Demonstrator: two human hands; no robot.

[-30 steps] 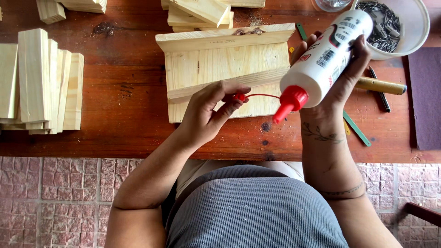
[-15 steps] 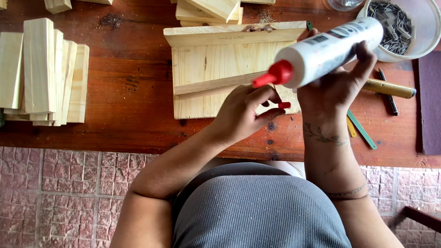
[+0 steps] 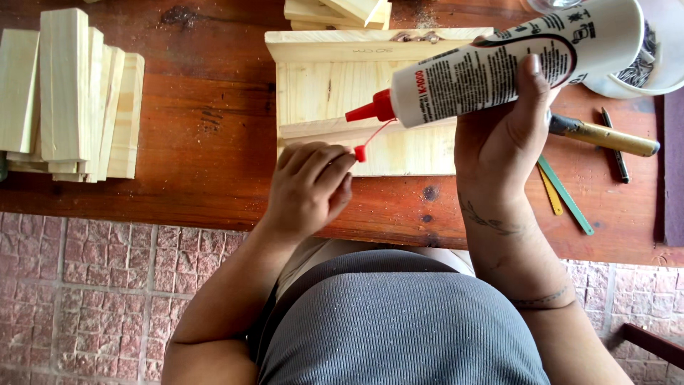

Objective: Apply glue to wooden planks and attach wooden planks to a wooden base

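We take the pale wooden jig (image 3: 356, 93) on the red-brown table (image 3: 206, 135) as our landmark. Our right hand (image 3: 502, 142) is clenched around a white glue bottle (image 3: 499, 64), which lies almost level above the jig's right half, its red nozzle (image 3: 372, 110) pointing left over the jig's middle. A thin red strap runs down from the nozzle to the small red cap (image 3: 360, 152), which hangs over the jig's lower edge. Our left hand (image 3: 310, 187) sits just below the jig at its front edge, fingers curled, fingertips (image 3: 340, 162) right beside the cap; we cannot tell whether they pinch it or only touch it. Left of the jig, well apart, stands a row of wood blocks (image 3: 71, 96). Beyond the jig's far edge lie more wood offcuts (image 3: 338, 13). Right of the jig we see a white bucket (image 3: 652, 57) holding dark bits, a yellow-handled tool (image 3: 605, 135), a dark pencil (image 3: 615, 146), and green and yellow strips (image 3: 559, 189) near the table edge.
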